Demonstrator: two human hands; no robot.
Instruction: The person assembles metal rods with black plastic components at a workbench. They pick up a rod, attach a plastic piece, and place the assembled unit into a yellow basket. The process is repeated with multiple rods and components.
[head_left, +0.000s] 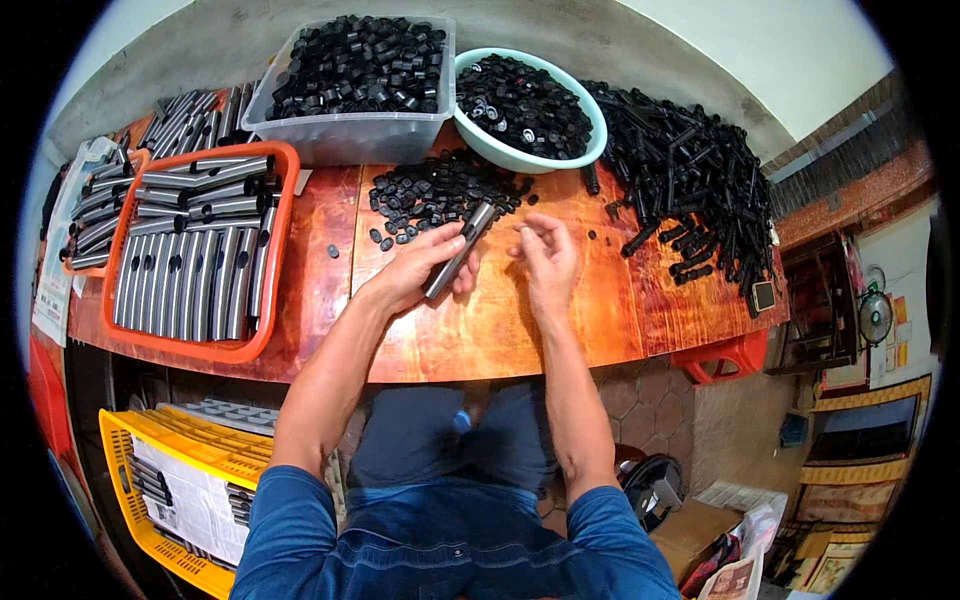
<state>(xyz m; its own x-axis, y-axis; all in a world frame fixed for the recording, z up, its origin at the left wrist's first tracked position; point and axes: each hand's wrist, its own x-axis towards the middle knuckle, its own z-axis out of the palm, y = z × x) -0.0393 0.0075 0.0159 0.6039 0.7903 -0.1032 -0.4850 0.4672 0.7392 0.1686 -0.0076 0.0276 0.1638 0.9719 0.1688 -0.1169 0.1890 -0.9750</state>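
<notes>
My left hand (425, 265) is closed around a metal tube (460, 250), dark grey and shiny with an opening in its side, tilted with its upper end leaning right. To its right, my right hand (548, 258) is held apart from the tube, fingers curled in and thumb against them; whether a small piece sits in them is hidden. Just beyond both hands a heap of small black oval caps (430, 190) lies loose on the wooden table (330, 290).
On the left, an orange basket (285, 240) holds rows of metal tubes. Black plastic parts fill a clear bin (350, 140) and a pale green basin (590, 150) at the back. Black pieces (690, 170) are heaped on the right. A yellow crate (120, 480) stands below the table at left.
</notes>
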